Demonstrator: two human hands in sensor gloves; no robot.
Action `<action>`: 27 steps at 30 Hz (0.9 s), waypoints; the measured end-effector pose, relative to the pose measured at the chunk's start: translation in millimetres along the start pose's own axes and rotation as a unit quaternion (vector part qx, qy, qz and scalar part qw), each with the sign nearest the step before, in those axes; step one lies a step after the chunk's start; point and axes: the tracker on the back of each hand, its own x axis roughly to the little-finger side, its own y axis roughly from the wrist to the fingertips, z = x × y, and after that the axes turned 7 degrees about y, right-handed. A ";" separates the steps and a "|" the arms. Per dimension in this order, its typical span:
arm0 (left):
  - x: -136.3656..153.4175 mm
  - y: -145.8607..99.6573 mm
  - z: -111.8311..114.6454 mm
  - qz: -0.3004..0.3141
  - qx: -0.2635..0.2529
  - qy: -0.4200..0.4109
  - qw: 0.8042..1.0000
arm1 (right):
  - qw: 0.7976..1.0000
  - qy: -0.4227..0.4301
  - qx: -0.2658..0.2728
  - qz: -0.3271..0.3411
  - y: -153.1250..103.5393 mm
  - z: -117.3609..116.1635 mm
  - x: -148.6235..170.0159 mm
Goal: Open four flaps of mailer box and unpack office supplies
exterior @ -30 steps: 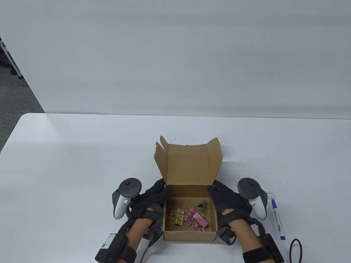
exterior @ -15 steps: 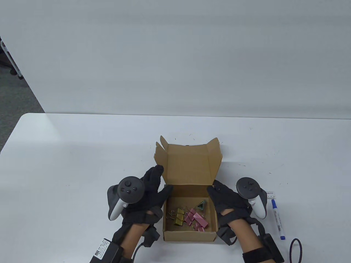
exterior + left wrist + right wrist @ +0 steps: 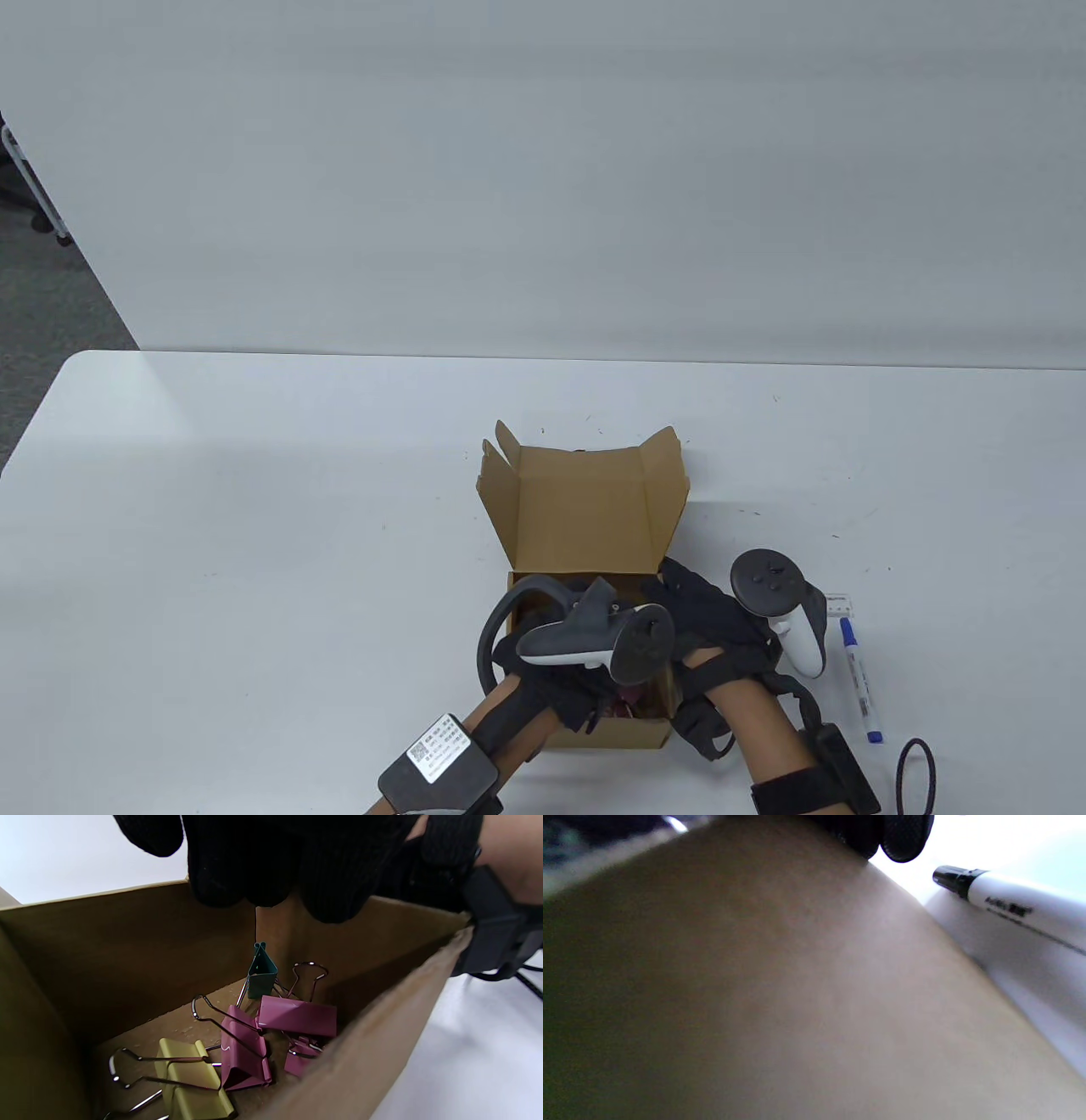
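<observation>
- The left hand (image 3: 585,671) hovered inside the box (image 3: 594,509), fingers (image 3: 322,891) loosely together, seemingly holding nothing, directly above the clips (image 3: 271,1027).
- The right hand (image 3: 708,624) lay flat against the box's outer right wall.

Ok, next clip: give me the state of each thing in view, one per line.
mailer box: open, lid upright.
binder clips: loose on the box floor.
left hand: in the box above the clips, holding nothing.
right hand: against the box's right wall.
marker: capped, flat on the table.
</observation>
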 end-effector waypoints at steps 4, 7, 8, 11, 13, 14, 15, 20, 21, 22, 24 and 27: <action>0.2 -2.2 0.3 -0.002 0.004 0.006 1.000 | 1.000 -0.003 0.000 0.003 0.4 0.5 0.4; -0.5 -1.3 7.1 -0.002 0.013 0.026 1.000 | 1.000 -0.002 0.000 0.004 0.5 0.5 1.0; -0.7 0.2 10.7 -0.003 0.021 0.032 0.999 | 1.000 0.000 -0.001 0.004 0.5 0.4 1.3; -2.6 6.2 19.3 -0.003 0.034 0.043 0.999 | 1.000 0.000 0.000 0.004 0.3 0.1 1.1; -5.7 10.6 23.0 0.003 0.039 0.042 0.998 | 1.000 0.000 0.000 0.005 0.3 0.0 1.2; -7.1 12.2 24.4 0.005 0.040 0.043 0.998 | 1.000 0.001 0.000 0.005 0.3 0.0 1.2; -9.2 15.2 26.8 0.008 0.042 0.048 0.998 | 1.000 0.001 0.000 0.005 0.2 0.0 1.2; -15.2 21.1 33.8 -0.001 0.057 0.076 0.995 | 1.000 0.001 0.000 0.006 -0.2 -0.1 1.6; -15.2 20.8 33.9 -0.001 0.057 0.074 0.996 | 1.000 0.002 0.000 0.006 -0.3 -0.1 1.8; -15.1 20.7 34.0 -0.001 0.054 0.074 0.996 | 1.000 0.003 0.001 0.006 -0.5 -0.1 1.7; -14.9 20.6 34.5 -0.003 0.051 0.074 0.996 | 1.000 0.003 0.002 0.006 -0.8 -0.1 1.8; -13.7 19.1 34.4 -0.004 0.041 0.068 0.997 | 1.000 0.001 0.002 0.006 -1.0 -0.1 1.8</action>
